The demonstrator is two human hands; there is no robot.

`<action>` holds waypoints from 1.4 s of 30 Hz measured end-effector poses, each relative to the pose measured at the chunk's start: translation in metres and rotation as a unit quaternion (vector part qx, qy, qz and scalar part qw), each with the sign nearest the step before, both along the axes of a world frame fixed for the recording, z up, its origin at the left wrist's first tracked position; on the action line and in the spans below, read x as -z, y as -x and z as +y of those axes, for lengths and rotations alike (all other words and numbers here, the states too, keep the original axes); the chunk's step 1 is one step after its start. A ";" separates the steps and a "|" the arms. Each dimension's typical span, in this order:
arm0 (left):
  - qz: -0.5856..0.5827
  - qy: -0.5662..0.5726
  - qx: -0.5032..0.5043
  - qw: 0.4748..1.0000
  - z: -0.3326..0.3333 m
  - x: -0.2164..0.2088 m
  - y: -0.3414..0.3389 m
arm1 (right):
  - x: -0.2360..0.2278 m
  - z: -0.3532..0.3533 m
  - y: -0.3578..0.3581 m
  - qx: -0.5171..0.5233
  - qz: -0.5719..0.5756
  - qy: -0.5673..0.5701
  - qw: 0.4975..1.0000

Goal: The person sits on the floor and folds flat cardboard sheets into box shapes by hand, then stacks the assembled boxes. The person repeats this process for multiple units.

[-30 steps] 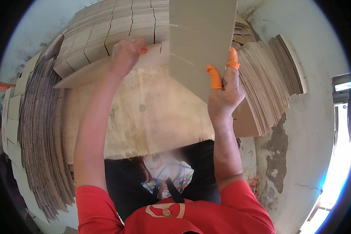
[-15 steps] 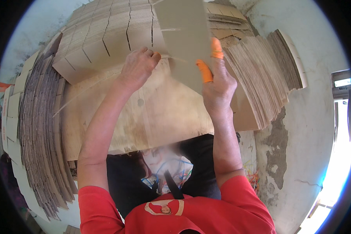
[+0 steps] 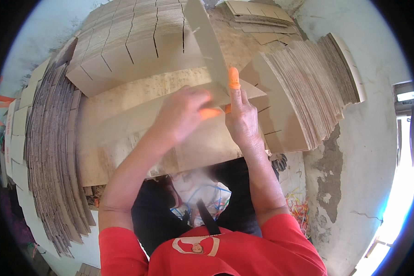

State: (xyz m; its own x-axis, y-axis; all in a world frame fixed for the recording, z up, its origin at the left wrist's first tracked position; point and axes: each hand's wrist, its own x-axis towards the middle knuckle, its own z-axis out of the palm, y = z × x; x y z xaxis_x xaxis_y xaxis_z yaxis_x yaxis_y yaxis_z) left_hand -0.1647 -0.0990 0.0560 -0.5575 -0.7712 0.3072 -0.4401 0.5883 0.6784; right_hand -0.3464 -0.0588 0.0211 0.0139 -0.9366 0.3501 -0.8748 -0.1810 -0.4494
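Note:
My right hand (image 3: 242, 115), orange covers on its thumb and a finger, grips a slotted cardboard strip (image 3: 207, 41) that stands up and leans away to the far left. Close beside it, my left hand (image 3: 184, 110) is smeared by motion, its orange-covered fingertips closed on a second cardboard strip (image 3: 133, 117). This one lies crosswise above the wooden board (image 3: 165, 158), its pointed end showing past my right hand. Where the two strips cross, just beyond my hands, I cannot tell whether they are slotted together.
A big block of slotted cardboard pieces (image 3: 129, 55) stands at the far left. More stacks line the left side (image 3: 55, 152) and the right side (image 3: 303, 96). Loose pieces (image 3: 262, 16) lie far right. Beyond the right stack rises a peeling wall (image 3: 354, 170).
My left hand has come nearer and to the right, now with a strip in it. My right hand has moved left and nearer, and its strip has turned to a narrower view.

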 end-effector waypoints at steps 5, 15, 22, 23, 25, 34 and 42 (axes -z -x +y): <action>-0.049 0.097 -0.126 0.986 -0.077 -0.023 -0.016 | 0.013 0.000 0.000 0.021 -0.003 0.113 0.993; -0.271 0.305 -0.185 0.894 -0.202 0.047 -0.036 | 0.009 0.001 -0.005 -0.005 -0.085 0.130 0.988; -0.201 0.338 -0.118 0.912 -0.181 0.040 -0.042 | 0.007 0.001 -0.002 -0.010 -0.099 0.152 0.983; -0.220 0.319 -0.103 0.916 -0.175 0.039 -0.040 | 0.006 0.003 -0.002 -0.009 -0.097 0.142 0.985; -0.240 0.305 -0.083 0.918 -0.159 0.032 -0.036 | 0.004 0.004 -0.002 -0.007 -0.089 0.137 0.987; -0.141 0.370 -0.023 0.918 -0.104 0.007 -0.012 | 0.018 0.004 0.005 -0.014 -0.012 0.083 0.996; -0.003 0.072 -0.020 0.997 -0.050 -0.057 0.000 | 0.020 0.004 0.008 0.008 -0.002 0.118 0.993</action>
State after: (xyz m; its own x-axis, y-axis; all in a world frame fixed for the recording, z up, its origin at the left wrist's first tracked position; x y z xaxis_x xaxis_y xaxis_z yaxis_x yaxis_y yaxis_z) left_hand -0.1645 -0.1488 0.1133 -0.5291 -0.7412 0.4132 -0.4693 0.6613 0.5852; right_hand -0.3542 -0.0551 0.0011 -0.0028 -0.8285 0.5600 -0.8771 -0.2670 -0.3993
